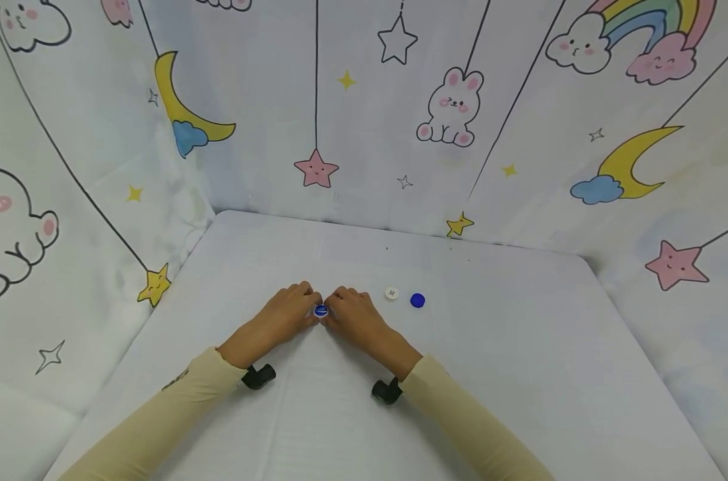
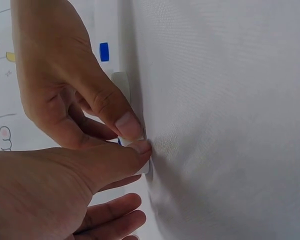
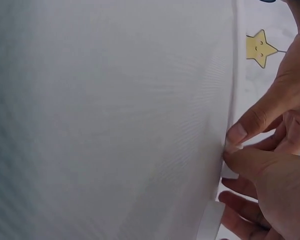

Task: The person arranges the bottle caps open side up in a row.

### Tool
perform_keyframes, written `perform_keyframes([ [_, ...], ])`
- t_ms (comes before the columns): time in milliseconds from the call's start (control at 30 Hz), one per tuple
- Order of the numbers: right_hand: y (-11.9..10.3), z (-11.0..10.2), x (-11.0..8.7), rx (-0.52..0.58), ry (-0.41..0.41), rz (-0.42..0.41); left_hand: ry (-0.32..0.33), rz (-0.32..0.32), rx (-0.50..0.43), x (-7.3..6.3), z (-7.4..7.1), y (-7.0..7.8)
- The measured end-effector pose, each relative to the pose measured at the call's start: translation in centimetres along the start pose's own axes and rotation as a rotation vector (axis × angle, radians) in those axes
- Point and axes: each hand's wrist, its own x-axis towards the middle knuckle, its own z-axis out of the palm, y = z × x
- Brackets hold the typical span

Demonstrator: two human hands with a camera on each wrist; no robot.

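Observation:
Both hands meet over the table, left of the middle. Between them is a small round white piece with blue in its top, like a short cylinder. My left hand pinches its left side between thumb and fingers. From the other side, my right hand pinches the same piece, the thumbs almost meeting in the left wrist view. Fingers hide most of it in both wrist views. To the right of the right hand lie a white round piece with a cross-like mark in its centre and a plain blue disc.
The white-covered table reaches to a back wall cloth printed with stars, moons and rabbits. A black wrist camera hangs below the left wrist, another black camera below the right. Tiny dark specks dot the table's far part.

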Motion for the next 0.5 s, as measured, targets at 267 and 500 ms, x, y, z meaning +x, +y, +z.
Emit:
perform_keyframes([
  [267,0.2,-0.5,0.1,0.046,-0.023,0.023,0.046,0.027,0.043,-0.1,0.0,0.1],
  [500,0.4,-1.3,0.1,0.114,-0.046,0.049,0.138,0.089,0.068,-0.1,-0.1,0.1],
])
